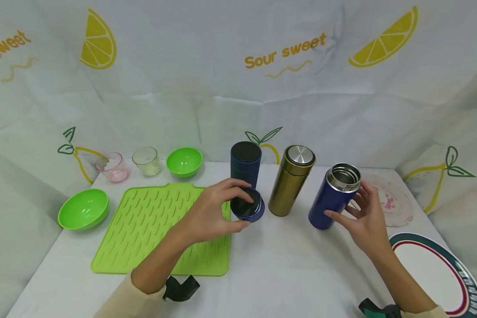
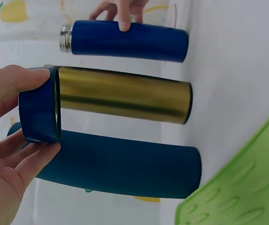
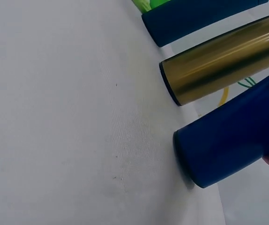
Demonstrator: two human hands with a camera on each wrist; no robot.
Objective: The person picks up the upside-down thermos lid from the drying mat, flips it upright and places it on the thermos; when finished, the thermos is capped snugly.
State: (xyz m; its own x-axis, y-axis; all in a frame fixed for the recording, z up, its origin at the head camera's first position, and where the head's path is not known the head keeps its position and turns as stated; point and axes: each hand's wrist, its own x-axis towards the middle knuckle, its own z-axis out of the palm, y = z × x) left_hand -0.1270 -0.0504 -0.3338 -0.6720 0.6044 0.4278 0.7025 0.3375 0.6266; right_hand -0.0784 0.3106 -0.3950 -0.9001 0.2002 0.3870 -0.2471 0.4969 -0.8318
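My left hand (image 1: 210, 211) pinches a blue screw lid (image 2: 38, 110) between thumb and fingertips, held above the table in front of the dark blue thermos. On the right, my right hand (image 1: 366, 225) grips the body of a blue thermos (image 1: 327, 203). That thermos is upright and uncapped, with its steel mouth (image 1: 343, 176) showing; its base is at or very near the tabletop. Between the hands stands a gold thermos (image 1: 287, 185) with a silver-topped cap. A dark blue thermos (image 1: 245, 170), capped, stands behind the lid and is partly hidden by it in the head view.
A green drying mat (image 1: 143, 234) lies at left. Around it are two green bowls (image 1: 83, 210), a pink glass (image 1: 113, 168) and a pale yellow glass (image 1: 146, 162). At right are a round patterned mat (image 1: 393, 201) and a dark-rimmed white plate (image 1: 425, 269). A printed cloth hangs behind.
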